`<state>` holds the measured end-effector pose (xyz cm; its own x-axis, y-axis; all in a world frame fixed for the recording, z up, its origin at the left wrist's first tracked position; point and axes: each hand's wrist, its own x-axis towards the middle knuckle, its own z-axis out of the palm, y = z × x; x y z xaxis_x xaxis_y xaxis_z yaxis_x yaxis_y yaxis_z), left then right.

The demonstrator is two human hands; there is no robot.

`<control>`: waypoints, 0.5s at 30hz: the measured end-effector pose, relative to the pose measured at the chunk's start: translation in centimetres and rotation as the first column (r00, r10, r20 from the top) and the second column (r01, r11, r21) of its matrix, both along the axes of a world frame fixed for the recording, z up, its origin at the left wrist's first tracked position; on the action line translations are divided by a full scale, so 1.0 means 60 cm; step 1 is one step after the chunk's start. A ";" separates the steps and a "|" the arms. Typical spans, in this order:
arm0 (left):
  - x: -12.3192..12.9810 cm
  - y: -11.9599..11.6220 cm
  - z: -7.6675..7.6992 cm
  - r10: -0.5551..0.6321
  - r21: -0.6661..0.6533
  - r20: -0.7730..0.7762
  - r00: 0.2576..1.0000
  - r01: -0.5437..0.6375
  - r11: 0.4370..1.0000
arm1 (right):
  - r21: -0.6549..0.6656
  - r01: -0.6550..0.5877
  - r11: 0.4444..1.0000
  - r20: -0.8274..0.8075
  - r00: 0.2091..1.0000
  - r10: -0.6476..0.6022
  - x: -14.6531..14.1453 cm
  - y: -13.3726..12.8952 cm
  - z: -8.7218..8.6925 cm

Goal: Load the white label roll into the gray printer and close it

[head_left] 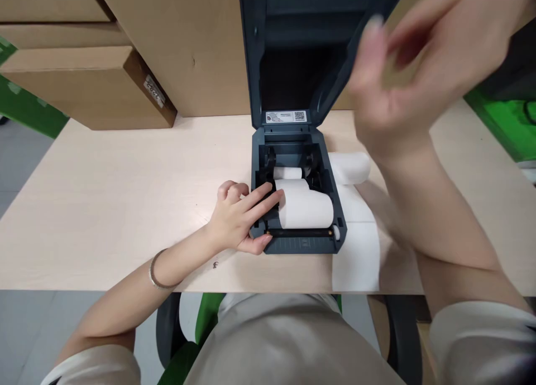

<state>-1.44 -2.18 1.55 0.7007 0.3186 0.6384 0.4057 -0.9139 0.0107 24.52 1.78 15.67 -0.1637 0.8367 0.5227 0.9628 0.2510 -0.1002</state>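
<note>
Left hand [239, 215], fingers splayed wide, has a fingertip against the 9 o'clock end of the white paper roll [309, 210] lying inside the open label printer [304, 246], thumb at the printer's 7 o'clock corner. Right hand [414, 78], blurred, is raised at 1–2 o'clock beside the upright lid [304, 33]; can't tell if it's gripping. Second paper roll [354, 168] at 3 o'clock on the table [125, 189], cardboard box [84, 89] at 10.
</note>
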 end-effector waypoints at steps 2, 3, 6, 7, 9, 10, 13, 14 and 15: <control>0.001 0.004 0.001 -0.056 -0.046 0.004 0.998 0.056 0.997 | -0.108 -0.113 0.988 0.253 0.958 0.138 -0.012 -0.034 -0.016; 0.002 0.006 0.001 -0.077 -0.067 0.009 0.997 0.078 0.995 | -0.256 -0.202 0.945 0.309 0.910 0.278 -0.016 -0.043 -0.024; 0.004 0.013 0.000 -0.094 -0.095 0.037 0.995 0.097 0.991 | -0.606 -0.301 0.736 0.242 0.812 0.532 -0.022 -0.044 -0.044; 0.005 0.014 0.000 -0.094 -0.093 0.051 0.994 0.099 0.991 | -0.669 -0.306 0.678 0.205 0.800 0.563 -0.023 -0.040 -0.049; 0.007 0.016 -0.001 -0.098 -0.082 0.076 0.992 0.104 0.991 | -0.733 -0.330 0.595 0.134 0.787 0.602 -0.023 -0.032 -0.056; 0.007 0.016 -0.002 -0.100 -0.081 0.086 0.991 0.107 0.991 | -0.728 -0.342 0.594 0.115 0.793 0.598 -0.024 -0.029 -0.059; 0.007 0.016 -0.004 -0.097 -0.099 0.101 0.990 0.107 0.989 | -0.643 -0.304 0.703 0.163 0.842 0.514 -0.034 -0.020 -0.071; 0.006 0.015 -0.005 -0.092 -0.108 0.104 0.990 0.103 0.989 | -0.631 -0.263 0.730 0.202 0.853 0.482 -0.039 -0.017 -0.077; 0.006 0.015 -0.006 -0.085 -0.114 0.105 0.991 0.097 0.989 | -0.633 -0.219 0.743 0.240 0.857 0.456 -0.044 -0.012 -0.083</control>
